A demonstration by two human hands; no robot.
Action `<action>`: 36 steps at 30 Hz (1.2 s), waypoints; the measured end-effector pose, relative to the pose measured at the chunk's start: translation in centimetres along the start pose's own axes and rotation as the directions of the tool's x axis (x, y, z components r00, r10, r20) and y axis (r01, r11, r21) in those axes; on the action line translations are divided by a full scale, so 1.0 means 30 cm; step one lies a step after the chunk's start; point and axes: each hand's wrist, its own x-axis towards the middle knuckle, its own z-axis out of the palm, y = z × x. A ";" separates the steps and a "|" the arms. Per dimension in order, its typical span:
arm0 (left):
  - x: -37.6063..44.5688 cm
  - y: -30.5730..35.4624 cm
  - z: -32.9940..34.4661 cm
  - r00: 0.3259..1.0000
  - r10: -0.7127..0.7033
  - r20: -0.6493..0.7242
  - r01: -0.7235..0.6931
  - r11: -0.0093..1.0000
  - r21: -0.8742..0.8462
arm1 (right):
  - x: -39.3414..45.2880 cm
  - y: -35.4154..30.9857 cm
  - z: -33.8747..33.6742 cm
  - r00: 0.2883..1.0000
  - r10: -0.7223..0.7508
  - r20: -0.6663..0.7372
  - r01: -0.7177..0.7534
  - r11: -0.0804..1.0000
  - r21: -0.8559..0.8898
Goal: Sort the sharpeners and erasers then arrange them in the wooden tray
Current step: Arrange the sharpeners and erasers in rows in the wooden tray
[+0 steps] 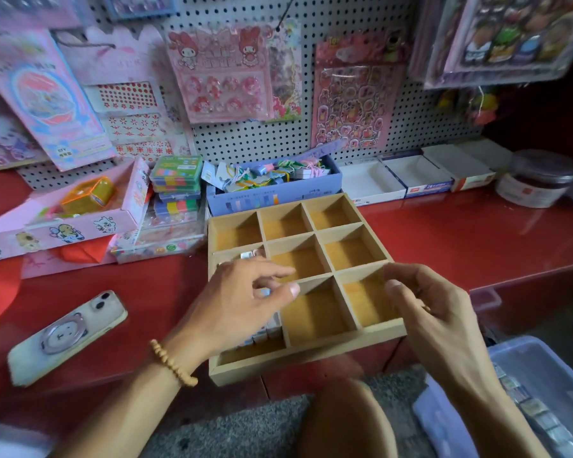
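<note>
1. Red counter [460,239]: work surface. The pegboard [344,94] behind it carries sticker packs. Along the back edge stand a blue box of clips [275,190] and white open cartons [394,180]. A phone [67,335] lies face down, well to the left of the tray.

2. Wooden tray [311,357]: nine compartments, set at the front edge of the counter and slightly skewed. Most cells show a bare floor. The left column holds small wrapped blocks [265,332], packed in a row in the near-left cell, with a few more showing in the middle-left cell. Whether they are erasers or sharpeners cannot be told.

3. Clear plastic bin [543,391]: lower right, below counter level. A row of similar small wrapped pieces lies in it. Judged to be the supply stock.

4. Left hand [245,302]: over the left column. Fingers curled, thumb and forefinger close together. Something small and pale shows between them, but whether it is pinched cannot be told.

5. Right hand [437,312]: at the tray's near-right corner. Fingers bent, thumb opposed. No object visible inside. Contact with the rim is uncertain.

6. Step in hand (judgement): filling the left column, early in the task.

7. Next move (judgement): seat the piece flush against its neighbours, then fetch more from the bin, keeping kinds in separate cells.
</note>
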 end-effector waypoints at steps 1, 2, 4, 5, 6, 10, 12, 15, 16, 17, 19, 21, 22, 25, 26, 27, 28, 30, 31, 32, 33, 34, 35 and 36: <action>-0.027 0.026 0.019 1.000 0.015 0.017 -0.015 1.000 -0.016 | -0.015 0.001 -0.022 1.000 -0.004 -0.012 0.004 1.000 -0.001; -0.053 0.051 0.038 0.999 0.030 0.034 -0.029 0.999 -0.033 | -0.031 0.004 -0.047 1.000 -0.003 -0.028 0.003 1.000 -0.001; -0.104 0.103 0.081 0.997 0.049 0.064 -0.044 0.995 -0.087 | -0.063 0.014 -0.102 0.997 0.003 -0.073 -0.003 1.000 -0.002; -0.128 0.129 0.106 0.995 0.057 0.081 -0.048 0.992 -0.113 | -0.082 0.019 -0.133 0.995 0.004 -0.097 -0.004 1.000 -0.001; -0.151 0.156 0.136 0.993 0.069 0.101 -0.055 0.990 -0.133 | -0.101 0.025 -0.167 0.993 0.002 -0.120 -0.002 1.000 -0.002; -0.218 0.258 0.323 0.971 0.115 0.211 -0.074 0.978 -0.196 | -0.202 0.063 -0.318 0.978 0.019 -0.206 -0.026 0.999 -0.032; -0.239 0.306 0.440 0.953 0.157 0.259 -0.109 0.975 -0.192 | -0.261 0.106 -0.394 0.964 0.055 -0.258 -0.068 0.997 -0.038; -0.249 0.353 0.635 0.919 0.186 0.347 -0.118 0.971 -0.207 | -0.347 0.205 -0.504 0.938 0.147 -0.313 -0.159 0.987 -0.013; -0.249 0.362 0.703 0.904 0.176 0.391 -0.100 0.973 -0.207 | -0.370 0.244 -0.541 0.925 0.178 -0.336 -0.191 0.982 -0.007; -0.249 0.368 0.772 0.886 0.166 0.432 -0.084 0.976 -0.202 | -0.390 0.286 -0.579 0.909 0.205 -0.362 -0.220 0.975 -0.002; -0.244 0.368 0.908 0.858 0.157 0.490 -0.074 0.980 -0.183 | -0.422 0.374 -0.649 0.873 0.250 -0.420 -0.277 0.961 -0.003; -0.225 0.352 1.041 0.830 0.136 0.541 -0.054 0.985 -0.166 | -0.443 0.473 -0.703 0.825 0.313 -0.471 -0.353 0.935 0.003; -0.211 0.342 1.107 0.813 0.123 0.569 -0.041 0.987 -0.155 | -0.450 0.528 -0.722 0.798 0.353 -0.489 -0.396 0.918 0.017; -0.148 0.289 1.302 0.762 0.077 0.643 -0.039 0.997 -0.074 | -0.453 0.696 -0.752 0.715 0.468 -0.520 -0.525 0.850 0.043; -0.124 0.266 1.362 0.749 0.069 0.659 -0.054 0.998 -0.043 | -0.446 0.747 -0.753 0.689 0.504 -0.521 -0.560 0.827 0.058; -0.100 0.244 1.413 0.738 0.066 0.672 -0.077 0.997 -0.013 | -0.437 0.796 -0.749 0.667 0.537 -0.517 -0.591 0.803 0.074; -0.075 0.221 1.459 0.727 0.071 0.682 -0.106 0.994 0.009 | -0.424 0.841 -0.741 0.650 0.564 -0.509 -0.616 0.784 0.082; -0.023 0.174 1.528 0.714 0.083 0.695 -0.170 0.984 0.057 | -0.394 0.931 -0.719 0.632 0.606 -0.484 -0.655 0.751 0.085; 0.004 0.151 1.552 0.709 0.089 0.699 -0.210 0.973 0.090 | -0.377 0.975 -0.704 0.622 0.627 -0.469 -0.673 0.735 0.089; 0.031 0.121 1.570 0.704 0.101 0.703 -0.256 0.959 0.119 | -0.361 1.020 -0.685 0.612 0.648 -0.453 -0.690 0.718 0.096; 0.057 0.092 1.580 0.701 0.105 0.705 -0.296 0.943 0.154 | -0.346 1.063 -0.666 0.605 0.667 -0.436 -0.703 0.704 0.100; 0.080 0.058 1.586 0.696 0.107 0.710 -0.329 0.927 0.182 | -0.331 1.109 -0.645 0.599 0.685 -0.415 -0.719 0.688 0.099; 0.098 0.026 1.589 0.698 0.101 0.709 -0.350 0.912 0.215 | -0.317 1.152 -0.624 0.594 0.706 -0.385 -0.738 0.669 0.090; 0.110 -0.004 1.592 0.706 0.099 0.701 -0.371 0.895 0.247 | -0.306 1.196 -0.601 0.593 0.725 -0.351 -0.754 0.653 0.072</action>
